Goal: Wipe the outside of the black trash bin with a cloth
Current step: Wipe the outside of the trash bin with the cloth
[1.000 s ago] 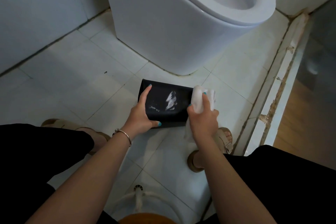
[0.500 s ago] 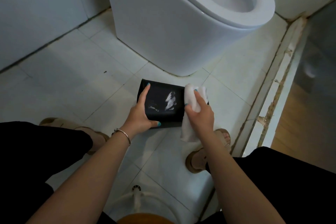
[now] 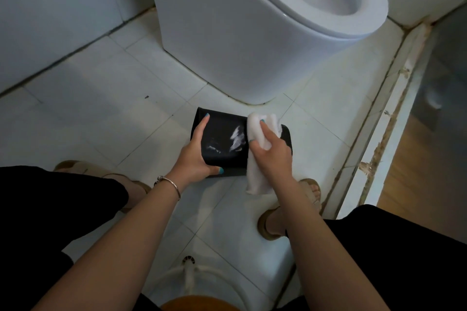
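On floor tiles (image 3: 106,98), left hand (image 3: 194,156) steadies black bin (image 3: 222,141); right hand (image 3: 270,151) presses cloth (image 3: 257,174).

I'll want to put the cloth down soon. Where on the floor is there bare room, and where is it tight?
Bare tiles lie left of the black trash bin, between the wall and the toilet. Tight: the strip between bin, toilet base and the raised sill, and near the right foot, under the right hand and cloth.

Dim bluish light, brighter at right, wide-angle edge bending
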`<act>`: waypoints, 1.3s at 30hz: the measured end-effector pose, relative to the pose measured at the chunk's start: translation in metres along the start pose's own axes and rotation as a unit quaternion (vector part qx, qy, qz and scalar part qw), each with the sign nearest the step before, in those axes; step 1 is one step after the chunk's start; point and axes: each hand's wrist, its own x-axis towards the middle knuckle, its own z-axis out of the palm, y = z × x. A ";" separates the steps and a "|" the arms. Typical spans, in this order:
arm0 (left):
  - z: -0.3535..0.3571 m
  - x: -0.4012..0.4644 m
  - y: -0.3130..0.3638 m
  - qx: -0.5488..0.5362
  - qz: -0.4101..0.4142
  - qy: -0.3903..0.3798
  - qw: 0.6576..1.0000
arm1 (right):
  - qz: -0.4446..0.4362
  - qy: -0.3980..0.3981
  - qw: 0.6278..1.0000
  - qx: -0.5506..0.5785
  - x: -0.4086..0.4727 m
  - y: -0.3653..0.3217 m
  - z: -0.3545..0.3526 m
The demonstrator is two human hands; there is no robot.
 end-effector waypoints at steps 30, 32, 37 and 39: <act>0.002 -0.001 -0.003 0.004 0.004 -0.007 1.000 | -0.232 0.095 0.907 -0.339 -0.001 0.012 -0.002; 0.002 0.000 -0.003 0.006 0.005 -0.008 1.000 | -0.223 0.092 0.914 -0.327 -0.001 0.011 0.000; 0.001 0.001 -0.002 0.005 0.001 -0.007 1.000 | -0.153 0.058 0.957 -0.240 0.002 0.016 0.005; 0.001 0.000 -0.004 0.002 -0.001 -0.006 1.000 | -0.154 0.069 0.962 -0.214 -0.001 0.014 0.011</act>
